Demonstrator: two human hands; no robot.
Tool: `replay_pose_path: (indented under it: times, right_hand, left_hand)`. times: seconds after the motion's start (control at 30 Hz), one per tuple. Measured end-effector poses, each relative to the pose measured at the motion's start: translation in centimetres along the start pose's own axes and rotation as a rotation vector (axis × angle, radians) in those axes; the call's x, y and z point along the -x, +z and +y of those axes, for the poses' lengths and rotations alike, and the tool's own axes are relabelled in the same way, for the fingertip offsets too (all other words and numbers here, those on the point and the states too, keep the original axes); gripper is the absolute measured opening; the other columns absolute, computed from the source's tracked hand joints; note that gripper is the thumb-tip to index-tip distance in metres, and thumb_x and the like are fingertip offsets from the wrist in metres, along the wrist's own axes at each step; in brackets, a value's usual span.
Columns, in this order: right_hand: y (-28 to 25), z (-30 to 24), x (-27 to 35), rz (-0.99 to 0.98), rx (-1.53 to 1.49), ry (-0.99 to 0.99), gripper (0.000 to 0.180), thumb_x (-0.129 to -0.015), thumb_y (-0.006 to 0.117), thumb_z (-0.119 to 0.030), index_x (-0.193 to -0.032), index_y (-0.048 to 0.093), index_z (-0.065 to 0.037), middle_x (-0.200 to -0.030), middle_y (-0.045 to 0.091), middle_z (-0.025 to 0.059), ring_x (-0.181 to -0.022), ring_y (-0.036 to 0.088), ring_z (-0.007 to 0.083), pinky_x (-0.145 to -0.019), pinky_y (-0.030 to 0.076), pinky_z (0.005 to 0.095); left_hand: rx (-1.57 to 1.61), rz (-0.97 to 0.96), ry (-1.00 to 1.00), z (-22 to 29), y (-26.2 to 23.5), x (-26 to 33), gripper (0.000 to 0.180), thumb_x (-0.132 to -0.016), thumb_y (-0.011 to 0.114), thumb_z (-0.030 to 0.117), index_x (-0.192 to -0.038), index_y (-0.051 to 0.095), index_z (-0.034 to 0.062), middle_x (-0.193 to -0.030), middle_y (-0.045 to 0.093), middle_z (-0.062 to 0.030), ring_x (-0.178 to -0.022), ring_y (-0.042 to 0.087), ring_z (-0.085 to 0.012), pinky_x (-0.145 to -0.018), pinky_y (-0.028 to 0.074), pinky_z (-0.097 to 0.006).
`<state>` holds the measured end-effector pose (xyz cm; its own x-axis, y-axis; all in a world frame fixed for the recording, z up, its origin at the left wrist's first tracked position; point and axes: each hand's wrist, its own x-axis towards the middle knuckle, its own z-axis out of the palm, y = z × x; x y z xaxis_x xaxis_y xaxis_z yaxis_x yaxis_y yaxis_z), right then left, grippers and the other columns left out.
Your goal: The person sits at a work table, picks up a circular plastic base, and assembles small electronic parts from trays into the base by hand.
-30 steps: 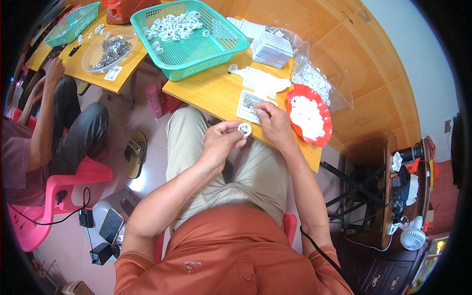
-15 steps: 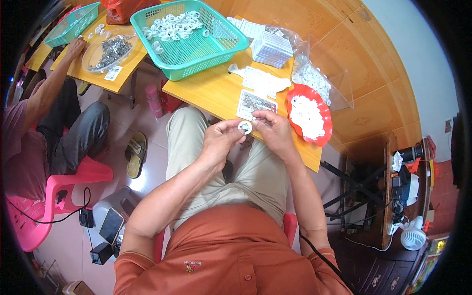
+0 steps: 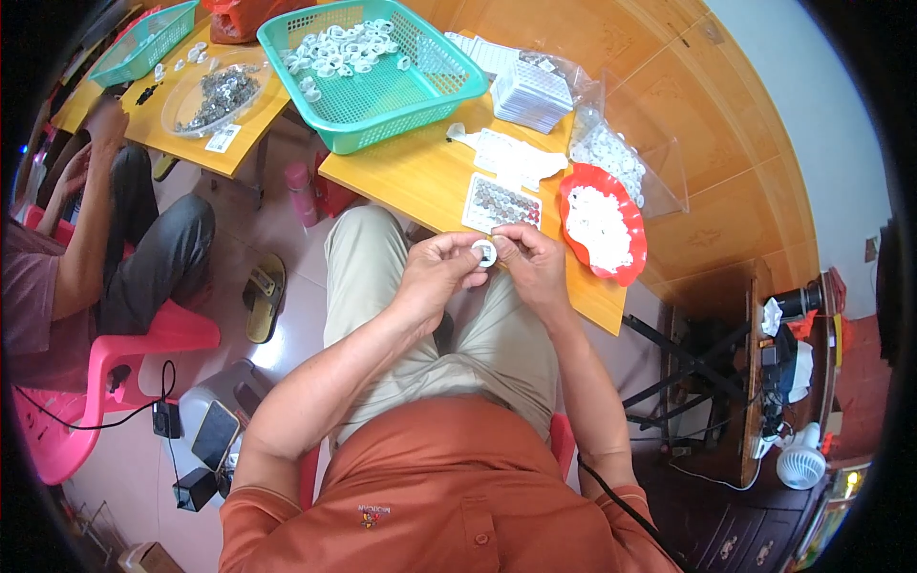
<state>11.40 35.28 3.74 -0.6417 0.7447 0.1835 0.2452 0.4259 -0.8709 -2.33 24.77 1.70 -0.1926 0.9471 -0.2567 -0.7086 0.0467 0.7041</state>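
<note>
Above my lap, just off the table's near edge, my left hand [image 3: 432,275] pinches a small round white plastic part [image 3: 485,252] with a dark middle. My right hand [image 3: 535,265] is closed at the part's upper right edge, thumb and forefinger together; whatever they hold is too small to make out. Right beyond the hands lies a white tray [image 3: 470,216] with rows of small silvery discs [image 3: 504,201]. Beside it, to the right, a red wavy-rimmed dish [image 3: 628,274] holds a heap of small white pieces [image 3: 597,227].
A green basket [image 3: 382,134] of white plastic parts stands on the table [image 3: 382,181]. Stacked white trays [image 3: 531,95] and a clear bag of white pieces [image 3: 608,158] lie behind. At left, a co-worker [image 3: 81,229] sits by a clear bowl [image 3: 170,113] of metal bits.
My hands and the white part have shifted slightly right, and the part has turned a little. The co-worker's hand has drawn back from beside the clear bowl.
</note>
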Motion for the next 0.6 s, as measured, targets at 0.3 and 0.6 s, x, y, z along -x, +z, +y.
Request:
replay_pose_path:
  times: [0.3, 0.6]
  right_hand:
    - [0.8, -0.4, 1.0, 0.04, -0.189, 0.042, 0.015, -0.092, 0.064, -0.008, -0.1, 0.067, 0.004, -0.088, 0.068, 0.0032, -0.077, 0.06, 0.0064, -0.069, 0.05, 0.0212]
    - [2.3, 1.2, 1.5, 0.147, -0.05, 0.09, 0.016, -0.09, 0.066, -0.01, -0.098, 0.068, 0.004, -0.083, 0.069, 0.0041, -0.074, 0.061, 0.0075, -0.067, 0.05, 0.0227]
  left_hand:
    - [-0.102, 0.019, 0.095, -0.6, 0.0, -0.3, 0.026, -0.093, 0.06, 0.007, -0.118, 0.059, -0.0017, -0.094, 0.062, -0.0037, -0.081, 0.061, -0.0089, -0.075, 0.056, -0.022]
    - [-0.032, 0.139, 0.123, -0.8, 0.1, -0.3, 0.025, -0.088, 0.065, 0.003, -0.112, 0.059, -0.0035, -0.094, 0.064, -0.0054, -0.08, 0.062, -0.0097, -0.073, 0.054, -0.022]
